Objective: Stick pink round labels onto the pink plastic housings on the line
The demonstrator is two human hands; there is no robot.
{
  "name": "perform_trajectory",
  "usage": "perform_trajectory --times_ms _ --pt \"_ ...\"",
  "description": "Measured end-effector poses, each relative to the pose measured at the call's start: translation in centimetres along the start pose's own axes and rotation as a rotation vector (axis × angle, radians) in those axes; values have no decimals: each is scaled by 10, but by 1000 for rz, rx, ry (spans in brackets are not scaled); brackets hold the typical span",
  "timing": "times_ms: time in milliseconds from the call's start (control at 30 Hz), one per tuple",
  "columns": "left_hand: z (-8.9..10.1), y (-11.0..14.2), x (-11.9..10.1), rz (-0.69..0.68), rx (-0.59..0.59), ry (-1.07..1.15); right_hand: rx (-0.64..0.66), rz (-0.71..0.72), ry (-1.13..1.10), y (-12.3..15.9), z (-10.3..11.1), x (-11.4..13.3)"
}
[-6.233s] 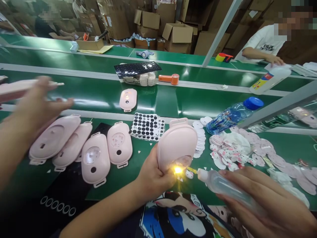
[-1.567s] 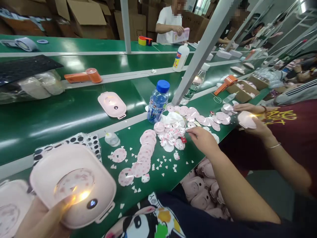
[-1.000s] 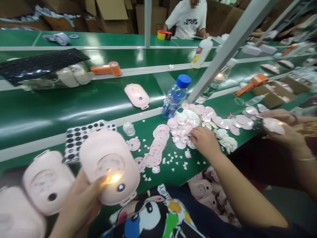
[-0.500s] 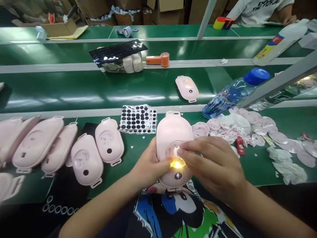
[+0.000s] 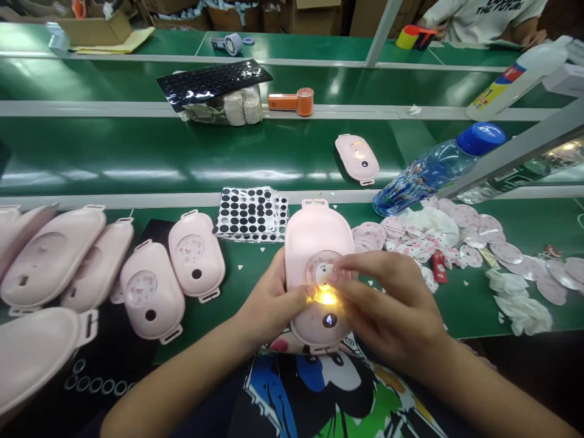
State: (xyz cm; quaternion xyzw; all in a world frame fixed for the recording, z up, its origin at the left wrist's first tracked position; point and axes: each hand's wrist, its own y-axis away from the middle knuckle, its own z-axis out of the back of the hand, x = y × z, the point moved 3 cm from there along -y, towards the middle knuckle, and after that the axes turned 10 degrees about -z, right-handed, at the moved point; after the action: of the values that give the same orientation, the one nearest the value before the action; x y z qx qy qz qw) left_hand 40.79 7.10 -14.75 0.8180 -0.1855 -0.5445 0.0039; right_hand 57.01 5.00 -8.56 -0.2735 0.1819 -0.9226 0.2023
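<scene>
pale pink plastic oval case (image 5: 310, 234) sits cupped in the spread left hand (image 5: 269, 298), while the right hand (image 5: 387, 304) keeps its fingers together, fingertips (image 5: 349, 264) pressing evenly on the clear round lens (image 5: 317, 267).

You, in a dark cartoon T-shirt (image 5: 214, 413)
The fabric is a very dark navy, and its front carries a large print (image 5: 314, 389) of a cartoon figure in bright blue, white, black, green and orange, edged with thin white lines; your left forearm (image 5: 173, 371) and right forearm (image 5: 493, 389) show bare, as do your left hand (image 5: 274, 304) and right hand (image 5: 392, 304)
</scene>
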Motion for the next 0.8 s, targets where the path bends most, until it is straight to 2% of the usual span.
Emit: perform_trajectory --times_ms 67,133,300,400,500,600,700,800 --pt "-1 0 -2 -8 -18 11 -93 -158 -107 1 -1 -7" --pt "-2 1 -4 -17 -20 26 -105 -344 -239 5 -7 -15" --pt "2 2 0 -37 -20 28 248 -698 -779 17 -34 -22" --pt "5 2 2 -71 -22 11 322 -820 -1002 18 -40 -15" --pt "4 3 5 -111 18 46 272 -853 -1137 15 -39 -9" --pt "-1 5 8 -146 87 177 242 -830 -1151 9 -36 -12" --pt "-5 5 11 -180 104 285 316 -718 -1034 -6 -28 -24" --pt "-7 1 8 -210 107 257 439 -568 -808 -33 -11 -34"
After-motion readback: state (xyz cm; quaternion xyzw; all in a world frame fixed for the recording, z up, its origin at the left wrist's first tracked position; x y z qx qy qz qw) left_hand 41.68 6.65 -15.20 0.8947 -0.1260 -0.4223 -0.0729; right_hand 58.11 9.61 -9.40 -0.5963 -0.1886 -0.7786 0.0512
